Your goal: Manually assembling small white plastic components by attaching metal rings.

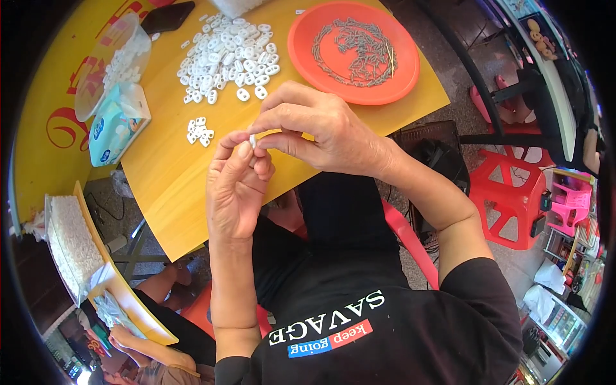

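Observation:
Over the near edge of the yellow table, my left hand (237, 183) pinches a small white plastic piece (253, 140) between thumb and fingers. My right hand (314, 125) reaches in from the other side, its thumb and fingertips closed on the same piece. Most of it is covered by the fingers. Left of the hands lies a small cluster of white oval two-hole pieces (200, 131). A larger heap of similar pieces (228, 58) spreads farther back. To the right, an orange-red round plate (301, 64) bears many small grey metal screws (366, 48).
At the table's left stand a tissue pack (115, 128) and a clear plastic tub (90, 96) of white pieces. A dark phone (168, 17) lies at the back left. A red stool (507, 199) stands on the right. Another person's hand (122, 337) shows at lower left.

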The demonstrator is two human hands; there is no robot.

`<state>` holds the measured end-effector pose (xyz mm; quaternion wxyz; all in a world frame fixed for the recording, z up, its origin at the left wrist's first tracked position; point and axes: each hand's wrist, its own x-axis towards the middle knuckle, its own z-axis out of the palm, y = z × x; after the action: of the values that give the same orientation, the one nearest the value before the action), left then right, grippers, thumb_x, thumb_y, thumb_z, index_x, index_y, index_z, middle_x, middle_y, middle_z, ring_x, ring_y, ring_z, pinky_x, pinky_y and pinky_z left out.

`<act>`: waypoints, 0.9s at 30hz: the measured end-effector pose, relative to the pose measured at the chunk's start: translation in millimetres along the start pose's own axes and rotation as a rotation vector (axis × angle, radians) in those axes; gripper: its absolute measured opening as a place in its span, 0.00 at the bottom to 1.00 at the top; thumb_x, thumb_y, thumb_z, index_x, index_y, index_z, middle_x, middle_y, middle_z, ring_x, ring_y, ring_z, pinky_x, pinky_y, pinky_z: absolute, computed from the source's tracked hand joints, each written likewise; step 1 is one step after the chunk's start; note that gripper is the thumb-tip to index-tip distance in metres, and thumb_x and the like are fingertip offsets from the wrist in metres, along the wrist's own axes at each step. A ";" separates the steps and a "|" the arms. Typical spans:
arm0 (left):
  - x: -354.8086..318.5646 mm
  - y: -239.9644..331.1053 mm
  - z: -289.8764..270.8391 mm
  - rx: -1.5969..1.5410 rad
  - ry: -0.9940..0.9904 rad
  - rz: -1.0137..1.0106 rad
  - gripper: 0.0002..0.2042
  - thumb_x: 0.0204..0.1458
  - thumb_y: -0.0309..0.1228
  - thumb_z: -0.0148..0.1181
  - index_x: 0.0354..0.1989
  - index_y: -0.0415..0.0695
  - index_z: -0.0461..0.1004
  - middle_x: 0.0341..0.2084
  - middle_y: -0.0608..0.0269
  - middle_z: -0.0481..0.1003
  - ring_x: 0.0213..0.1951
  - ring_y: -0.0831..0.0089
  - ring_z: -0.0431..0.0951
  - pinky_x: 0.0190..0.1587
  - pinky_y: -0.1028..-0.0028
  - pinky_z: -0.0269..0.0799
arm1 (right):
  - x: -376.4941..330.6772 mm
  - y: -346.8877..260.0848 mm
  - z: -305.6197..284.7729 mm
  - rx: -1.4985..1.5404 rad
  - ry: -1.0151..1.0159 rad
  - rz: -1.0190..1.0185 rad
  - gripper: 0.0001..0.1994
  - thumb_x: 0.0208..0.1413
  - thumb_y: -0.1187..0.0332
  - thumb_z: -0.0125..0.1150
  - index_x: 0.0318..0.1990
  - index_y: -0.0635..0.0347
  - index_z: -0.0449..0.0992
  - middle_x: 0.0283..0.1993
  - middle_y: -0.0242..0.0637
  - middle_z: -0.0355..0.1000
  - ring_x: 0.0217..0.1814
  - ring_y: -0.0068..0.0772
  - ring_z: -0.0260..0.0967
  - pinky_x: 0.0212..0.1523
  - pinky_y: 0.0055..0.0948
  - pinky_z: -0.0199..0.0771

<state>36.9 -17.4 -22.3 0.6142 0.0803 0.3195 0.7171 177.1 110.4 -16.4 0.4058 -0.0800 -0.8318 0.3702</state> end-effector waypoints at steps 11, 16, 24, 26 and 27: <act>-2.9 -2.0 10.4 0.023 -0.020 -0.088 0.08 0.61 0.28 0.55 0.43 0.37 0.72 0.33 0.59 0.76 0.33 0.75 0.73 0.36 0.77 0.69 | 0.0 3.9 4.1 -0.042 0.001 0.015 0.07 0.49 0.77 0.68 0.32 0.65 0.74 0.34 0.39 0.73 0.30 0.34 0.73 0.27 0.27 0.74; 3.6 -9.5 3.8 0.239 -0.010 0.071 0.07 0.61 0.28 0.56 0.42 0.37 0.73 0.32 0.58 0.77 0.30 0.75 0.74 0.35 0.77 0.70 | -0.5 2.7 0.9 -0.113 -0.010 0.013 0.07 0.50 0.76 0.67 0.33 0.65 0.73 0.33 0.39 0.73 0.30 0.36 0.73 0.27 0.29 0.74; 1.5 -8.4 -4.7 0.341 0.081 0.198 0.06 0.60 0.27 0.58 0.42 0.39 0.74 0.33 0.59 0.78 0.31 0.75 0.76 0.37 0.76 0.71 | 16.9 35.7 -71.2 -0.504 -0.033 0.137 0.05 0.53 0.68 0.64 0.35 0.58 0.78 0.33 0.38 0.74 0.35 0.43 0.74 0.36 0.35 0.75; 3.3 -9.6 -6.3 0.358 0.056 0.205 0.06 0.60 0.27 0.58 0.43 0.39 0.74 0.33 0.59 0.78 0.32 0.75 0.76 0.37 0.76 0.72 | 16.4 50.4 -96.4 -0.636 -0.117 0.191 0.05 0.54 0.69 0.62 0.36 0.58 0.79 0.34 0.39 0.74 0.37 0.45 0.74 0.39 0.37 0.74; 3.7 -9.9 -7.7 0.380 0.032 0.212 0.07 0.60 0.26 0.58 0.43 0.38 0.73 0.33 0.59 0.78 0.32 0.75 0.76 0.38 0.76 0.72 | 15.7 56.9 -103.1 -0.635 -0.122 0.189 0.05 0.54 0.69 0.62 0.36 0.58 0.79 0.34 0.39 0.74 0.37 0.45 0.74 0.39 0.37 0.74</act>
<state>40.4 -16.3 -34.9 0.5040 0.2164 0.4482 0.7059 232.9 214.5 -4.6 0.2740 -0.2572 -0.9172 0.1325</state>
